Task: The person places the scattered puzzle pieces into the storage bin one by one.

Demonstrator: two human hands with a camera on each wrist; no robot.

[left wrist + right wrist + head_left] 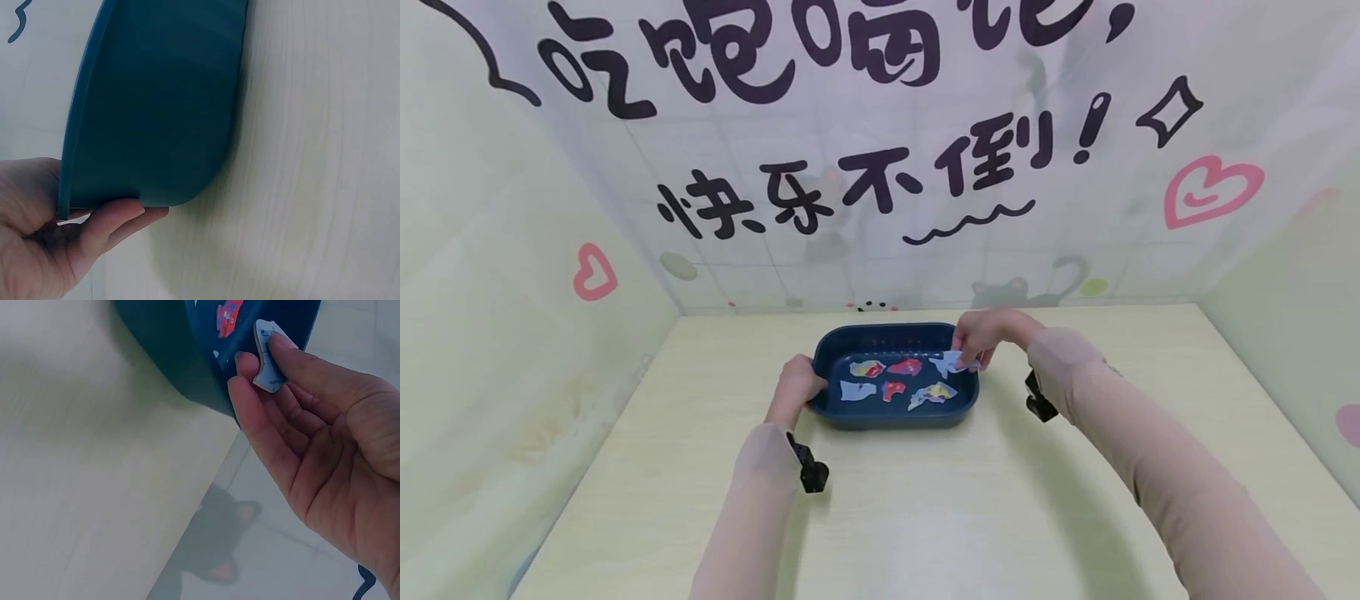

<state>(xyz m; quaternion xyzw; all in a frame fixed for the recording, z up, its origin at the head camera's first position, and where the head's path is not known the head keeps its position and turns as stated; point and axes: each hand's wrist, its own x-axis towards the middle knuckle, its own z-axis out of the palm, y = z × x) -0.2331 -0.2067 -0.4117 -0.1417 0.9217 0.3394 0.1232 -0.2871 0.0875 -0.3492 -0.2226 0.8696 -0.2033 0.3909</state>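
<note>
A dark blue oval basin (887, 421) stands on the table. Its left end is gripped by my left hand (796, 385), thumb over the rim and fingers against the outer wall (150, 106). Over the basin's right end, my right hand (987, 332) pinches a thin light-blue puzzle piece (268, 359) between thumb and fingers. Inside the basin lie several flat, irregular puzzle pieces: a yellow-and-red piece (867, 368), a red piece (905, 367), a smaller red piece (892, 390), a pale blue piece (857, 390) and a yellow-white one (934, 394).
The pale wood-grain table (910, 500) extends around the basin. A printed cloth backdrop (865, 275) with black lettering rises behind the table's far edge, with cloth sides at left and right. Both wrists carry small black camera mounts (811, 471).
</note>
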